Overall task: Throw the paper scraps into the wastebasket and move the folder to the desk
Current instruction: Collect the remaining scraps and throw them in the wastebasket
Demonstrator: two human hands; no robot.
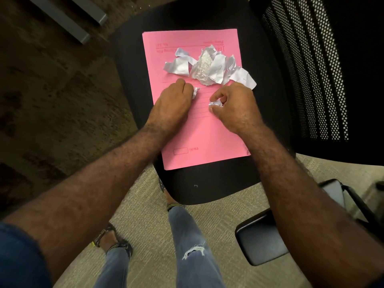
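White crumpled paper fills both of our grips: the left hand (174,98) is curled round a small wad that pokes out by the knuckles, and the right hand (230,104) pinches another small ball (216,104) between thumb and fingers. Both hands rest low on the flat pink card folder (199,129), which lies on the black padded seat of the office chair (207,183).

Just beyond our fingers sits the main heap of torn white paper scraps (207,65), spread across the folder's far half, with one piece hanging over its right edge onto the seat. We judge the step in hand to be gathering, and it is only begun.

To do it well, we should sweep inward from both ends of the heap, pressing new pieces against the wads we already hold so they bunch into one compact handful per hand. Thin torn strips slip out easily, so we squeeze firmly before lifting. The overhanging piece on the right wants catching first, or it may slide off to the beige carpet (145,221). We should lift the scraps straight up without dragging, so the light folder does not skid on the seat.

No wastebasket and no bench are visible, so we cannot say which way to carry them.
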